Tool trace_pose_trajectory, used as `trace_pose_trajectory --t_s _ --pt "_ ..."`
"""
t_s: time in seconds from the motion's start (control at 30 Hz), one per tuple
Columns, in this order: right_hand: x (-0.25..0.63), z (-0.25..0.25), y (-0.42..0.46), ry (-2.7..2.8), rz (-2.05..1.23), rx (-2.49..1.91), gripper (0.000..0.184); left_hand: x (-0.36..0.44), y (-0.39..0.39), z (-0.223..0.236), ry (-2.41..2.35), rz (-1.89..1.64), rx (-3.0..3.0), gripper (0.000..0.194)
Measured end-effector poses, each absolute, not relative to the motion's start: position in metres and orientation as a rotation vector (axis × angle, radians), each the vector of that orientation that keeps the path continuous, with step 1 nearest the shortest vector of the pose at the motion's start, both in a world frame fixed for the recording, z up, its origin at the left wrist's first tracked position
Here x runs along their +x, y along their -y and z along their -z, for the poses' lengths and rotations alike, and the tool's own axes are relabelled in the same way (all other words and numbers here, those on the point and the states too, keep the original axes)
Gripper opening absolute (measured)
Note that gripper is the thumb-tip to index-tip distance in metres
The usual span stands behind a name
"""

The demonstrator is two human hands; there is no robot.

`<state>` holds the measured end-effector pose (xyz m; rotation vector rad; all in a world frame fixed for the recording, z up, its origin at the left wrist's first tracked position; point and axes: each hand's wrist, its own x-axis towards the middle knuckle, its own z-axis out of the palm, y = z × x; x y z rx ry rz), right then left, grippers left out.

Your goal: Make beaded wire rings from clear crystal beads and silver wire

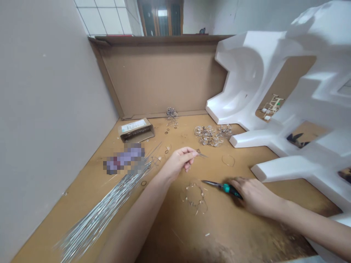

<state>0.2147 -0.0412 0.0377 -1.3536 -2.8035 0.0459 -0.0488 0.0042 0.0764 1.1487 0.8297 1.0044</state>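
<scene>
My left hand (pixel 179 160) is raised a little over the brown cardboard surface (pixel 225 226), its fingers pinched on a short piece of wire (pixel 202 155). My right hand (pixel 253 195) rests on the surface and grips the green handles of a pair of pliers (pixel 219 186), whose tip points left. Between the two hands lies a beaded wire loop (pixel 195 197). A thin wire ring (pixel 228 160) lies just beyond the pliers.
A long bundle of straight silver wires (pixel 104 212) lies at the left. Small cardboard box (pixel 136 129) and tangled wire shapes (pixel 211 135) sit farther back. Large white foam packing (pixel 287 109) fills the right side. A grey wall (pixel 41 109) closes the left, cardboard (pixel 164 76) the back.
</scene>
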Motion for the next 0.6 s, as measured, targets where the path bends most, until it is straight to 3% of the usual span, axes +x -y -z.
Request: trace_pose_trajectory --t_s 0.13,0.27,0.47,0.6 --pt "0.222 -0.050 0.038 2.792 0.105 -1.433 0.022 -0.048 -0.004 -0.074 -0.853 -0.981 1.169 0.017" --pt "0.241 -0.065 0.035 2.801 0.123 -1.365 0.020 -0.046 -0.003 -0.077 -0.857 -0.911 1.190 0.017" --pt "0.256 -0.102 0.026 2.683 0.719 -1.038 0.031 -0.036 0.002 -0.084 -0.851 -0.806 1.181 0.020" --pt "0.252 -0.126 0.024 2.655 0.893 -0.886 0.023 -0.030 0.006 -0.084 -0.814 -0.766 1.173 0.019"
